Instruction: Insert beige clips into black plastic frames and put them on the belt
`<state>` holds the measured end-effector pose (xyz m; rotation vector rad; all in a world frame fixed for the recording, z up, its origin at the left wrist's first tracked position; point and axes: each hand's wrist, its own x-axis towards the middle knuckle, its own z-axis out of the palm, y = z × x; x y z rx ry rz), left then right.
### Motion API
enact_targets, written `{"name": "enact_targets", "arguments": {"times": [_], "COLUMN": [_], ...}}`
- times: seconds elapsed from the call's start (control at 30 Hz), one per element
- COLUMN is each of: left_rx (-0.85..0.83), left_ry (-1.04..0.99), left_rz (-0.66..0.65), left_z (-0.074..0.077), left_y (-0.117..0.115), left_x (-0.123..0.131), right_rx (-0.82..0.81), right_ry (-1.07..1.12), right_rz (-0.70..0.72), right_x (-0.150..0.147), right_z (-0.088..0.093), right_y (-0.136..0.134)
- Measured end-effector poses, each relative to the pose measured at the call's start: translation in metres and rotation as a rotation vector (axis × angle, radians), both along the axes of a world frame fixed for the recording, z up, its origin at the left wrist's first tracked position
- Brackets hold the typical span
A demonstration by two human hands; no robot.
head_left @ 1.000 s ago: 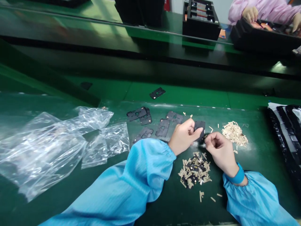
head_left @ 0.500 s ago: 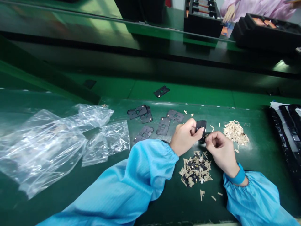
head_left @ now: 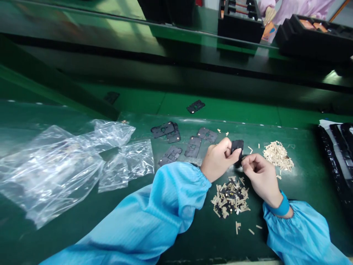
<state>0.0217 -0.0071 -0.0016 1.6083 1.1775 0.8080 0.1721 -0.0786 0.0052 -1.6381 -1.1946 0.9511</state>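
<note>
My left hand [head_left: 220, 159] grips a small flat black plastic plate [head_left: 236, 146] between thumb and fingers, held upright above the table. At the plate's lower right edge, my right hand [head_left: 260, 174] is closed in a pinch; what lies between its fingertips is too small to make out. Just below the hands is a pile of beige and black strip-like pieces [head_left: 231, 197]. A second pile, of small cream-coloured bits [head_left: 278, 156], lies right of my right hand. Several similar black plates [head_left: 193, 146] with cut-outs lie flat to the left of my left hand.
Crumpled clear plastic bags [head_left: 63, 165] cover the left of the green table. A black tray [head_left: 339, 162] stands at the right edge. Another black plate [head_left: 196, 106] lies farther back. Beyond a raised ledge are black boxes [head_left: 241, 22] and a co-worker's hand [head_left: 269, 15] with a pink sleeve.
The view has shifted slightly, so most things sit a little farther right. Both my hands keep nearly the same hold on the plate. An orange item by the co-worker's hand shows more.
</note>
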Motion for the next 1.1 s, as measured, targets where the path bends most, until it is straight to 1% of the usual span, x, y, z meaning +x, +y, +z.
{"name": "enact_targets", "arguments": {"times": [0.4, 1.1], "left_rx": [-0.003, 0.015], "left_ry": [-0.054, -0.151], "left_rz": [-0.015, -0.032], "left_z": [0.0017, 0.0021], "left_y": [0.0007, 0.0004], "left_x": [0.0003, 0.0004], "right_rx": [-0.036, -0.053], "right_ry": [0.025, 0.065], "right_rz": [0.014, -0.034], "right_x": [0.0025, 0.0041], "right_z": [0.0008, 0.0049], "right_y": [-0.0013, 0.0027]}}
